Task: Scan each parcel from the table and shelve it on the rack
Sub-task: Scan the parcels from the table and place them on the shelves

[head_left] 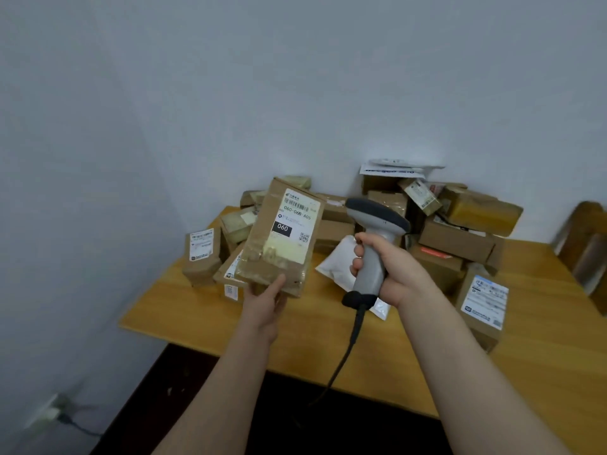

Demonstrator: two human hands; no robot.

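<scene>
My left hand (264, 300) holds a flat brown cardboard parcel (262, 257) by its lower edge, raised above the table with its white shipping label facing me. The label shows a barcode and "060". My right hand (384, 267) grips the handle of a grey barcode scanner (374, 238), whose dark head points left toward the parcel's label. A black cable hangs from the scanner's base over the table edge. The rack is out of view.
A wooden table (328, 339) stands against the wall, piled with several cardboard parcels (456, 238) and a white poly bag (338, 261). One labelled box (483, 303) stands at the right, another (200, 254) at the left. A wall socket (49, 412) sits low left.
</scene>
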